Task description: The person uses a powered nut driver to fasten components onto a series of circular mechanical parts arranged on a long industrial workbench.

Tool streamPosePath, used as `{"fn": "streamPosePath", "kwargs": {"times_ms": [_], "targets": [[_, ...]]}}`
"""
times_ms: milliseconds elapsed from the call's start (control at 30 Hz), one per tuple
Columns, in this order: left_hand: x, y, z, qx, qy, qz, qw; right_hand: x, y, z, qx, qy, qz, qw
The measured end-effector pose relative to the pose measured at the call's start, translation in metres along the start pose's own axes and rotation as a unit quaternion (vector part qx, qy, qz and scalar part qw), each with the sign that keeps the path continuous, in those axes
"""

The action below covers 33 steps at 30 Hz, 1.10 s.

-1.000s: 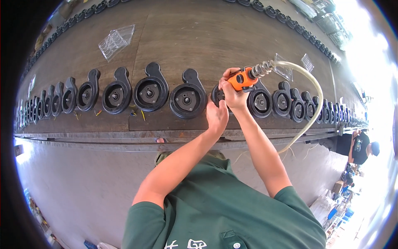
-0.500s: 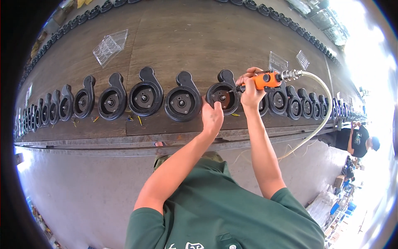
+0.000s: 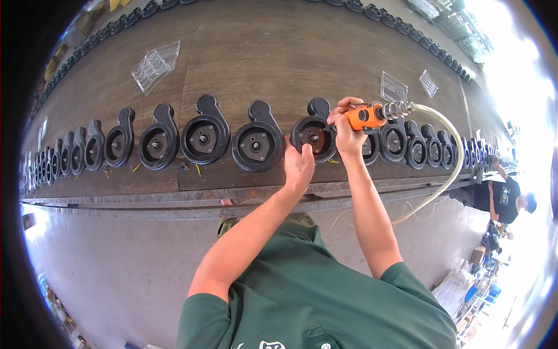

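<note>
My right hand (image 3: pixel 347 136) is wrapped around an orange air screwdriver (image 3: pixel 366 117), held nearly level with its front end toward the left. That front end is mostly hidden by my fingers, at the right side of a round black blower housing (image 3: pixel 319 108). Whether the tip touches a screw cannot be seen. My left hand (image 3: pixel 298 165) grips the same housing by its lower left rim, thumb over the front edge and fingers mostly out of sight. A pale hose (image 3: pixel 455 166) curves from the screwdriver's back end down to the right.
Similar black housings (image 3: pixel 256 145) line the table (image 3: pixel 250 64) on both sides, and another row runs along its far edge. Clear plastic trays (image 3: pixel 156 67) lie behind the near row. A metal rail (image 3: pixel 133 200) borders the front. At the right stands another person (image 3: pixel 501 200).
The screwdriver has shifted slightly left and toward me, and its tip is now more hidden. My left hand keeps its place on the housing. The other person's arm has stretched toward the table.
</note>
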<state>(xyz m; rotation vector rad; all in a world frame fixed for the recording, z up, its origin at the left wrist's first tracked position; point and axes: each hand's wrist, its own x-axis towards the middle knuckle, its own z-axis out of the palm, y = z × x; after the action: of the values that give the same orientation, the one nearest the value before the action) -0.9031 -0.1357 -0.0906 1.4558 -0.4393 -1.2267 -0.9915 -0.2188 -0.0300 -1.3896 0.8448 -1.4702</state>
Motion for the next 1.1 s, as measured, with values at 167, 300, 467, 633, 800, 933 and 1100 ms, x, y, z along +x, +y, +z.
{"fn": "streamPosePath", "kwargs": {"times_ms": [167,300,467,633,800,933,1100], "targets": [[0.002,-0.004,0.000,0.022,-0.009,0.027,0.999,0.000,0.005,-0.003,0.044,-0.004,0.016,0.999],[0.004,-0.009,0.004,0.005,0.000,0.023,1.000,0.006,0.011,-0.002,0.070,0.013,-0.009,0.997],[0.007,-0.017,0.002,0.029,-0.005,0.034,0.999,0.011,-0.009,0.004,0.037,0.048,-0.003,0.998],[0.006,-0.019,-0.002,0.025,-0.009,0.036,0.999,-0.021,-0.025,-0.006,0.088,0.035,0.021,0.995],[-0.004,-0.002,-0.002,-0.027,-0.035,-0.004,0.999,-0.044,-0.017,-0.009,0.080,0.048,0.031,0.995],[-0.001,-0.004,-0.003,-0.047,-0.036,0.005,0.998,-0.045,-0.015,-0.006,0.081,0.051,0.031,0.995],[0.001,-0.010,-0.003,-0.025,-0.022,0.023,0.999,-0.047,-0.017,-0.006,0.086,0.031,0.037,0.995]]}}
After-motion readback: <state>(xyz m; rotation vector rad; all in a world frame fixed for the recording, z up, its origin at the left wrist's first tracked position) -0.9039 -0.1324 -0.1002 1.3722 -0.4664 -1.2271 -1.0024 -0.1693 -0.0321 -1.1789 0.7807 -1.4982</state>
